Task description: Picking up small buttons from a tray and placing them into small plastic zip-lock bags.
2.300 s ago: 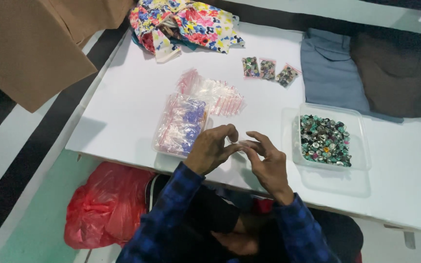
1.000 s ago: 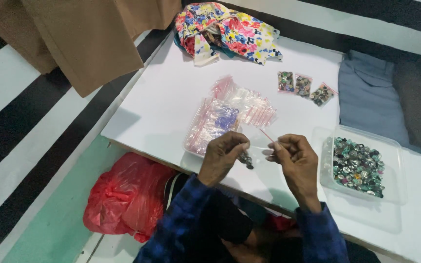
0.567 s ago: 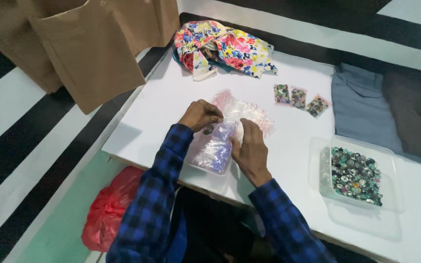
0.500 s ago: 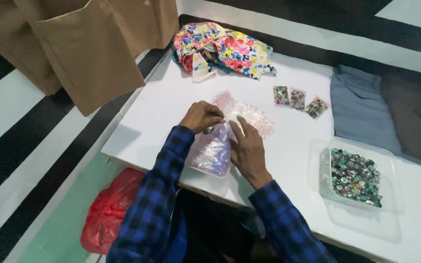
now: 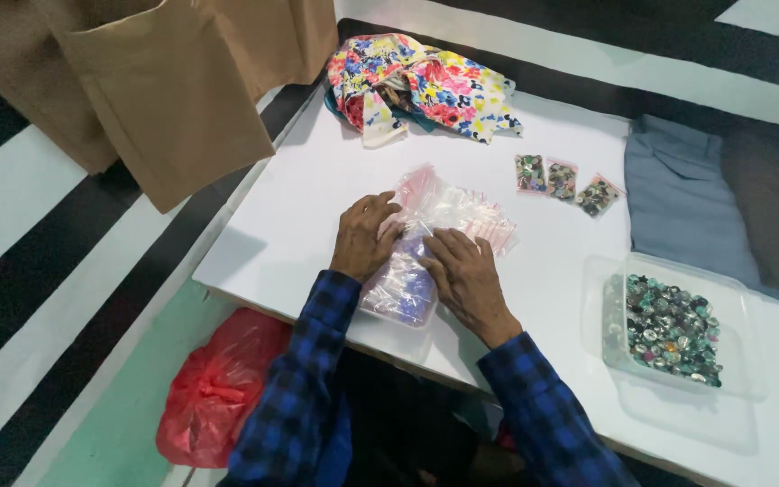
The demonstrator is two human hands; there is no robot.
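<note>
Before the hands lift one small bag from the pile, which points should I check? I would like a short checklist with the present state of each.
1. Both hands on the pile: ok. The left hand and the right hand rest flat on the pile of small clear bags.
2. Hands free of other things: cannot tell; the palms face down.
3. Pile fully on the white table: ok, though its near end lies close to the front edge.
4. Clear tray of small round pieces within view and upright: ok, to the right of the right hand.
5. Three filled small bags set apart from the pile: ok.
6. Single bag already separated: cannot tell.
</note>
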